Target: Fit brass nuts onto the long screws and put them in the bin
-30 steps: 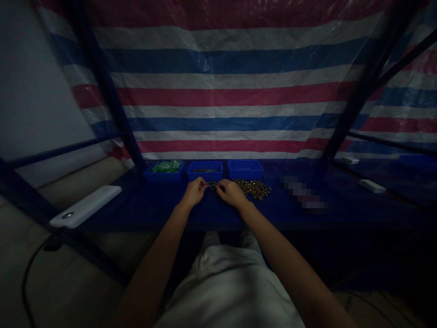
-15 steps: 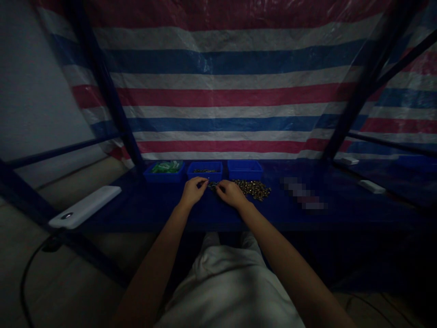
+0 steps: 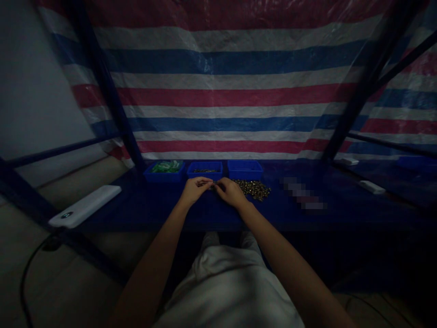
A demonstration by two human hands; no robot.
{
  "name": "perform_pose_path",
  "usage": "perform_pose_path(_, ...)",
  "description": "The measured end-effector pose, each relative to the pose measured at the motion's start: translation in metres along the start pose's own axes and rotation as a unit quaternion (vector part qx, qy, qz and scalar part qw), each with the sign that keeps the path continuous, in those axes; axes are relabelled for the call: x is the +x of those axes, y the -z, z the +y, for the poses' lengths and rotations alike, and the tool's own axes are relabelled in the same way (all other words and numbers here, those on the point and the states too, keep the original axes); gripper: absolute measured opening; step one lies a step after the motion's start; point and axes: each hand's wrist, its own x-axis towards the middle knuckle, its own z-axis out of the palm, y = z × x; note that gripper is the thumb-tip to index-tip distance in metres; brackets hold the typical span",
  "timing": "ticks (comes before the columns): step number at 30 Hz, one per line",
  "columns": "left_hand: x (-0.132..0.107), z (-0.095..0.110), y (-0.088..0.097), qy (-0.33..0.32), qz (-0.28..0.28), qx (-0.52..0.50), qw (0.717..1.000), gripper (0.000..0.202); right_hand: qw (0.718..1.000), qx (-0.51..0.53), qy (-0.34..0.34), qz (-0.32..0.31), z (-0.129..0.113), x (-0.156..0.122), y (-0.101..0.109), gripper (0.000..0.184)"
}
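My left hand (image 3: 195, 189) and my right hand (image 3: 231, 191) meet fingertip to fingertip over the blue table (image 3: 153, 207). Both are pinched on a small metal piece (image 3: 212, 185) held between them; the light is too dim to name it. Just right of my right hand lies a heap of small brassy metal parts (image 3: 253, 188). Behind the hands stands a row of three blue trays: the left tray (image 3: 164, 171) holds green pieces, the middle tray (image 3: 205, 170) holds thin dark parts, and the right tray (image 3: 245, 168) shows no contents.
A white flat device (image 3: 86, 205) lies on the table's left end, with a dark cable (image 3: 30, 269) hanging below it. Dark blue frame posts (image 3: 112, 105) rise on both sides before a striped tarp (image 3: 225, 91). Small white blocks (image 3: 372, 186) lie at the right.
My hands have stayed at the same spot; the fingertips have drawn slightly closer together over the small piece.
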Motion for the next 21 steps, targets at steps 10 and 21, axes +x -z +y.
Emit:
perform_pose_path(10, 0.000, -0.004, 0.002, -0.046, -0.011, 0.094, 0.994, 0.017, 1.000, -0.012, 0.007, 0.016, 0.002, 0.001, -0.001, 0.022)
perform_pose_path(21, 0.003, -0.015, 0.008, -0.159, -0.025, 0.249, 0.955, 0.015, 0.994, -0.105, -0.037, -0.013, 0.000, 0.001, 0.001, 0.025)
